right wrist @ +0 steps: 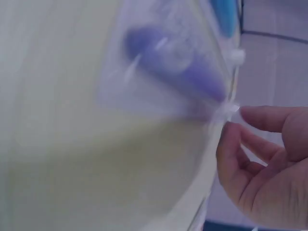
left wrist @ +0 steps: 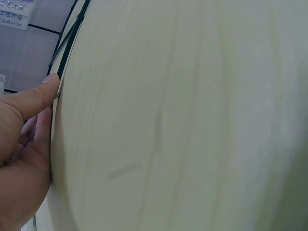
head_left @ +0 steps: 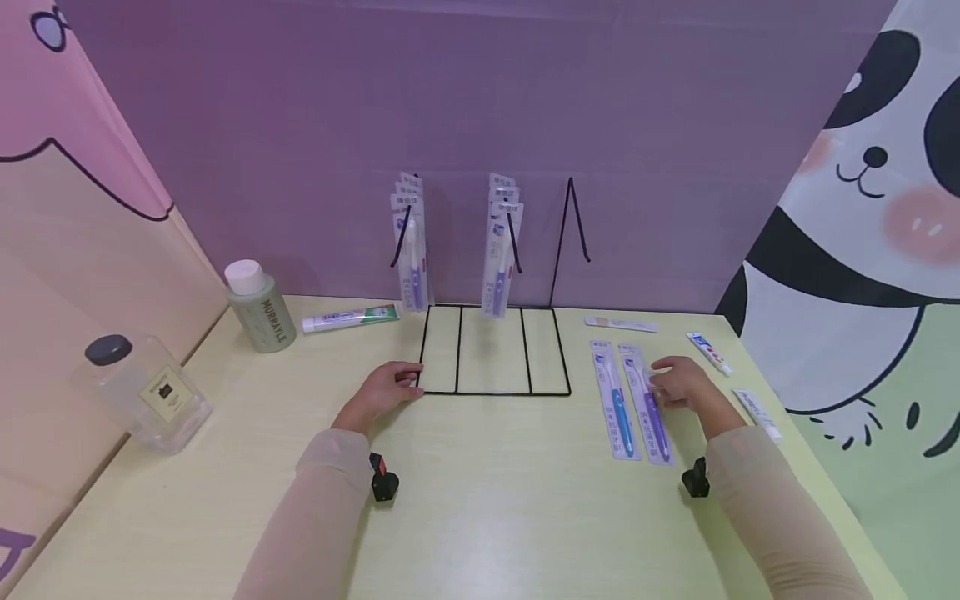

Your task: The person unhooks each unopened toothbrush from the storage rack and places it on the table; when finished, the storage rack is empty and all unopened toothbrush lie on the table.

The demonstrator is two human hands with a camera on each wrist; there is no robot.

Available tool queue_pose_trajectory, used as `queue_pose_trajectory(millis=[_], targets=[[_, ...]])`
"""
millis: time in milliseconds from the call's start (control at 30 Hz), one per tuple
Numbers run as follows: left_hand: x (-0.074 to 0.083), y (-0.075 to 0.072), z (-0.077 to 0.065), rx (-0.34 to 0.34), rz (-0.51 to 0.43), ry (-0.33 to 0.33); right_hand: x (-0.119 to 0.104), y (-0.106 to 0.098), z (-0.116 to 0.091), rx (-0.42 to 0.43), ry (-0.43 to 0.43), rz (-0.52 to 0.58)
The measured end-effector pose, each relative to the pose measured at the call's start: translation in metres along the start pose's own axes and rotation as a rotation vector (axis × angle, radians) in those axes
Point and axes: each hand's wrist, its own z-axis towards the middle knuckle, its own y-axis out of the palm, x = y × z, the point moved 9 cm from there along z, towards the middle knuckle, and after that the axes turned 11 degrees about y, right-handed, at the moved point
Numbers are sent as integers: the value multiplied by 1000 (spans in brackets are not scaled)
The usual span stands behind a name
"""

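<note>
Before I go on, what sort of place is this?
Probably a tabletop staged like a small shop display: a black wire rack hung with packaged toothbrushes, a toothpaste tube lying beside it, and a plain purple backdrop behind.

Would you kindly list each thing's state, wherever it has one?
Left hand: pinching rack
Right hand: pinching purple toothbrush
Rack: standing
Hanging toothbrushes: packaged
Blue toothbrush: packaged
Purple toothbrush: packaged
Green bottle: capped, upright
Clear bottle: capped, upright
Long toothpaste tube: lying capped
Small tubes: lying
Slim item: lying

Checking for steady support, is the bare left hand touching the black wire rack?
Touching: the head view shows the left hand gripping the black wire rack at its front left corner.
</note>
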Motion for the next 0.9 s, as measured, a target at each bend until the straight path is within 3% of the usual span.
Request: queue_pose_trajectory(millis=[67, 200, 367, 533, 733, 900], targets=[[0, 0, 0, 4, -2, -6, -14, 3, -5, 30, -53, -19], [1, 0, -2, 5, 3, -14, -56, 21, -23, 30, -254, 8], [4, 2, -3, -4, -11, -4, -115, 48, -48, 9, -527, 172], [5, 1, -2, -2, -9, -11, -168, 69, -70, 22, -710, 313], [4, 0, -3, -3, -22, -20, -219, 82, -85, 115, -859, 431], [3, 1, -3, -3, -28, -22, -241, 87, -79, 142, -854, 583]])
